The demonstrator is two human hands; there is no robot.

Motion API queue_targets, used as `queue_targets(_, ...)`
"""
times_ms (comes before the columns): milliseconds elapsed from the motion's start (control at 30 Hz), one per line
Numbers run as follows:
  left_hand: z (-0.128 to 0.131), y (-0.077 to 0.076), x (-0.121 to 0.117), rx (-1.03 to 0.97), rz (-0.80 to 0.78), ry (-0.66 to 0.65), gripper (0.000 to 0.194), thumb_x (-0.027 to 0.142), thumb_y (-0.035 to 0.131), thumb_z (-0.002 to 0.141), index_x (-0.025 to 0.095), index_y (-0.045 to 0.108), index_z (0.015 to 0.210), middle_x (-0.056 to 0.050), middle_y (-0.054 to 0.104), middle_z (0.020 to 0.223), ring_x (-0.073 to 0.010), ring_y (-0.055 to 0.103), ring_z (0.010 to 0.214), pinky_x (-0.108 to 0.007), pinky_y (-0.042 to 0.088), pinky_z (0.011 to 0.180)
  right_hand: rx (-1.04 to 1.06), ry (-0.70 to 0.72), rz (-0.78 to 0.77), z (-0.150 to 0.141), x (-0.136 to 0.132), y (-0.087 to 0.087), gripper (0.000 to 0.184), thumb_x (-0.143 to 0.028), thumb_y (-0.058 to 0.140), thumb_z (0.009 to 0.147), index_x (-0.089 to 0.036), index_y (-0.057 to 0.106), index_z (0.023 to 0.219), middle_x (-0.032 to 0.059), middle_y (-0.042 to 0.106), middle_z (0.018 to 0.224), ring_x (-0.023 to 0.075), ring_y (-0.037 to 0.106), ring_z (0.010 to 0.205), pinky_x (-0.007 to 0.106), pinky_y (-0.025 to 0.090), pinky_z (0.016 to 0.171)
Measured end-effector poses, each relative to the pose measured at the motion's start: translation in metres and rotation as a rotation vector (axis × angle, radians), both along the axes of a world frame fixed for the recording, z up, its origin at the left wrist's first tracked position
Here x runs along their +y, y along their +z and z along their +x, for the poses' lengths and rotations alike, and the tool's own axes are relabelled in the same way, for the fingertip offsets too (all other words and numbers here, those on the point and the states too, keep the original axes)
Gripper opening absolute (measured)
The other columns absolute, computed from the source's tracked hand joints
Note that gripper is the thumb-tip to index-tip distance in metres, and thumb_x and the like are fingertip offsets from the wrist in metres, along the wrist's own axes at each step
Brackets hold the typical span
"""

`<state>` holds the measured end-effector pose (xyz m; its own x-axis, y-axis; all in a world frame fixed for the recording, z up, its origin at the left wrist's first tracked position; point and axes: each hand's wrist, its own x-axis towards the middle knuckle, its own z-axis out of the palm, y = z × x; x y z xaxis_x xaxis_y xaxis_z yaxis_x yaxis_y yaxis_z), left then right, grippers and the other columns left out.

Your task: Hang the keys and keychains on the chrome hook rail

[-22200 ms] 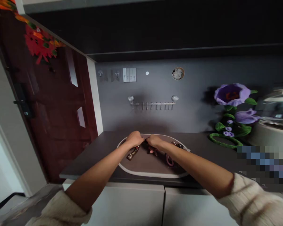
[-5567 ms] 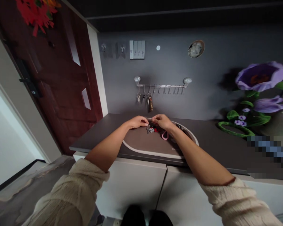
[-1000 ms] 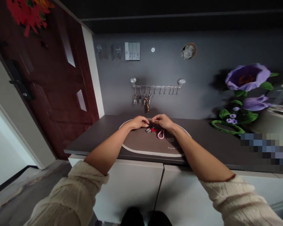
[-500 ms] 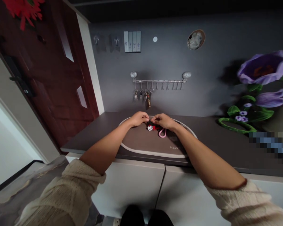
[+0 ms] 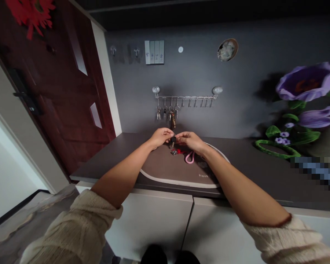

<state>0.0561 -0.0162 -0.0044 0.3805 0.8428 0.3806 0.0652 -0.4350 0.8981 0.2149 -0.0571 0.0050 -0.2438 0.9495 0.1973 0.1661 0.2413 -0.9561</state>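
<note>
Between my two hands, over the far part of a brown mat (image 5: 165,167), hangs a black-headed key (image 5: 173,140). My left hand (image 5: 162,137) pinches at its top from one side, with the fingers closed. From the other side my right hand (image 5: 191,141) grips it with thumb and fingertips. Whether a ring joins the key to anything is too small to tell. Just below the key lies a small silver trinket (image 5: 173,152) with a red cord (image 5: 180,151). A pink loop strap (image 5: 190,158) rests on the mat beneath my right hand.
On the wall behind, a clear hook rail (image 5: 187,97) carries several key bunches (image 5: 170,114) on its left hooks. Purple flowers (image 5: 308,84) and a green looped stem (image 5: 276,148) stand at the right of the dark counter (image 5: 253,176). A dark red door (image 5: 57,91) is at the left.
The key now shows hanging between my fingertips, where before it was mostly hidden. The silver trinket lies turned differently on the mat. The camera view has tilted slightly up.
</note>
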Motion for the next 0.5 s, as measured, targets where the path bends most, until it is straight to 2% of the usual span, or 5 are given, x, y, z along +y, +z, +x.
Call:
queue_targets(200, 0.0020, 0.0010, 0.0011, -0.078, 0.010, 0.036, 0.023, 0.030, 0.060, 0.061, 0.011, 0.057, 0.074, -0.001, 0.056, 0.063, -0.0064, 0.048, 0.054, -0.021, 0.038, 0.053, 0.069, -0.071, 0.090, -0.0030, 0.0037, 0.0005, 0.017, -0.024, 0.058, 0.063, -0.014, 0.056, 0.077, 0.0030, 0.059, 0.076, 0.0077, 0.052, 0.064, 0.023, 0.043, 0.067)
queue_targets(333, 0.0039, 0.0053, -0.0038, -0.082, 0.016, 0.095, 0.023, 0.030, 0.061, 0.060, 0.011, 0.057, 0.073, 0.000, 0.056, 0.060, -0.0063, 0.047, 0.052, -0.021, 0.038, 0.053, 0.069, -0.110, 0.139, -0.0048, 0.0070, -0.0009, 0.024, -0.033, 0.060, 0.061, -0.014, 0.054, 0.074, 0.0014, 0.056, 0.069, 0.0072, 0.049, 0.059, 0.023, 0.041, 0.063)
queue_targets(500, 0.0054, 0.0090, -0.0061, -0.036, 0.128, 0.129, 0.022, 0.030, 0.061, 0.060, 0.012, 0.058, 0.072, -0.001, 0.058, 0.062, -0.0081, 0.050, 0.056, -0.022, 0.039, 0.057, 0.045, -0.105, 0.175, -0.0050, 0.0084, -0.0014, 0.031, -0.040, 0.060, 0.059, -0.013, 0.052, 0.072, -0.0014, 0.051, 0.062, 0.0051, 0.043, 0.053, 0.020, 0.037, 0.054)
